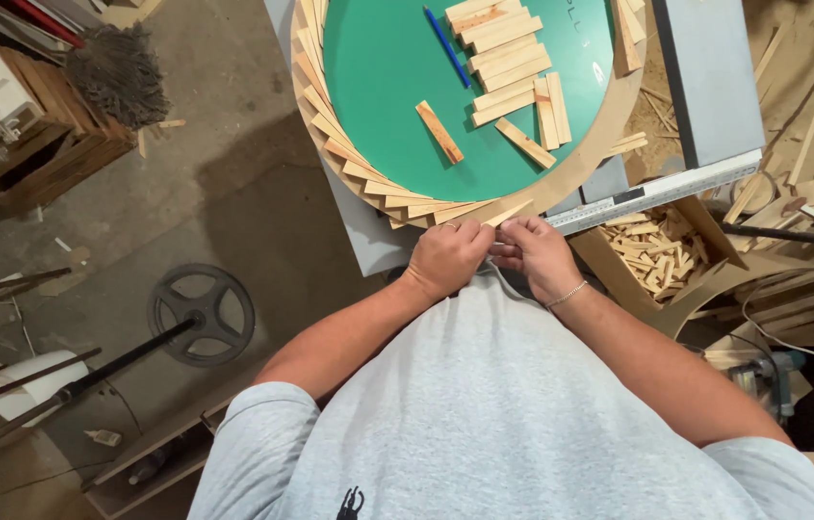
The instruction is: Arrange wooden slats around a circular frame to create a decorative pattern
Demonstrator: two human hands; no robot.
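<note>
Head view: both hands meet at the near edge of the counter (373,246), just in front of the person's grey shirt. The left hand (447,258) and the right hand (540,252) have their fingers closed together on a thin wooden slat (508,214), which sticks up and away between them, its long axis slanting toward the upper right and its far tip almost touching the ring. The left hand's grip sits lower on the slat; the right hand pinches from the other side, so both are equally near.

Just beyond the tip lies the round green disc (387,106), edged along its left and near side by a ring of overlapping wooden slats (335,144) laid like fanned shingles. The fan ends right where the held piece points. On the disc rest loose wooden slats (508,58) and a blue pen (447,34), well apart from the hands. To the right, a cardboard box of slats (657,255) stands beside the right wrist. Nothing lies between the slat and the ring.
</note>
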